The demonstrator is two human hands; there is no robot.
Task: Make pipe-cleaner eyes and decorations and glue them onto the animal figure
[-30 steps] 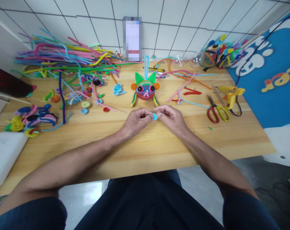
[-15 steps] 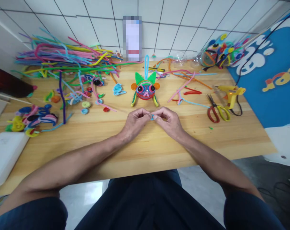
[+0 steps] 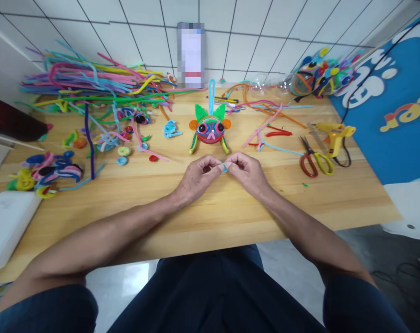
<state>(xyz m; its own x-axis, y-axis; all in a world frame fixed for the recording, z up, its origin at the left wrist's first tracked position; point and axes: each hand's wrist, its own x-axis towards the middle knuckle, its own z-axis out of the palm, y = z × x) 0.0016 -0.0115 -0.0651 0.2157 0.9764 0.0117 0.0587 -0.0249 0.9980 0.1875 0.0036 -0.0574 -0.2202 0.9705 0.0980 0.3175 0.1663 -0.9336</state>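
Note:
My left hand (image 3: 198, 175) and my right hand (image 3: 246, 171) meet at the middle of the wooden table (image 3: 210, 208), fingertips pinched together on a small light-blue pipe-cleaner coil (image 3: 224, 167). Only a sliver of the coil shows between the fingers. Just beyond the hands stands a pipe-cleaner animal figure (image 3: 210, 129) with green ears, orange side discs, black eyes and a light-blue loop on top.
A big pile of coloured pipe cleaners (image 3: 92, 83) fills the back left, with small coils (image 3: 124, 151) in front. Red-and-yellow scissors (image 3: 314, 159) and a yellow glue gun (image 3: 335, 136) lie right. A white box (image 3: 5, 224) sits front left. Finished pieces (image 3: 321, 74) are heaped back right.
Both hands have stayed in place. The blue coil showed as a flat disc a second ago; now the fingers have closed over it and turned it, so only its edge shows.

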